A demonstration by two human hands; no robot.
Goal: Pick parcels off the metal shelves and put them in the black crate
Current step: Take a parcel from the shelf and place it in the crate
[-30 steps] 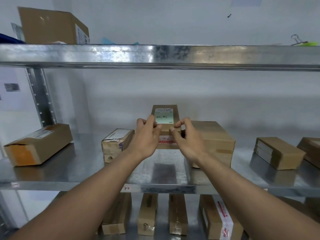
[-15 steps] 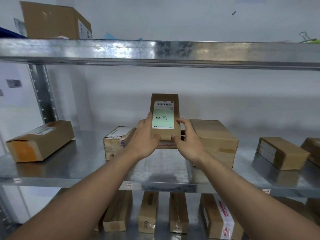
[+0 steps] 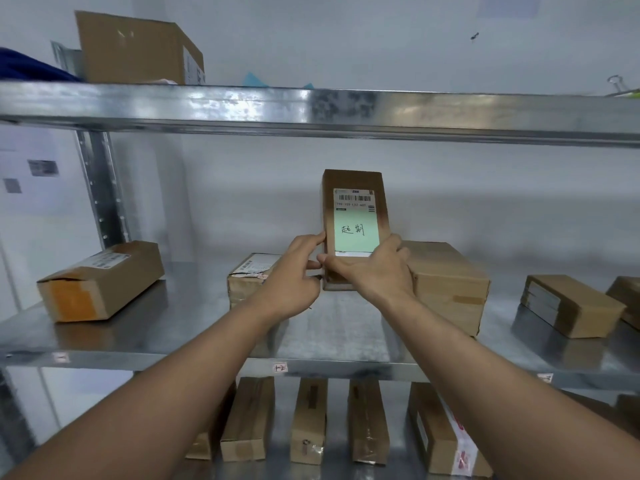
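The fingers of the right hand [image 3: 375,271] curl round the lower end of a narrow cardboard parcel [image 3: 355,216], thumb across its front face below the label. The left hand [image 3: 294,282] pinches the same lower end from the opposite edge, fingertips on the side and thumb toward the bottom corner. Both hands grip; neither is free.

The parcel stands upright between the two hands, long axis vertical, its labelled face toward the camera. It is above the middle metal shelf [image 3: 173,327]; whether its bottom edge touches the shelf cannot be told, as the hands cover it. Most of its length rises above the fingers, so the grip is low. The right hand appears to carry more of the hold.

The parcel is plain brown cardboard, slim and rectangular, with a white and pale green label [image 3: 355,223] bearing a barcode and handwriting. Just beside it stand a taped box [image 3: 251,275] on the left and a larger box [image 3: 446,282] on the right.

The black crate is not in view. Judgement: the next move requires drawing the parcel toward the body, clear of both neighbours.
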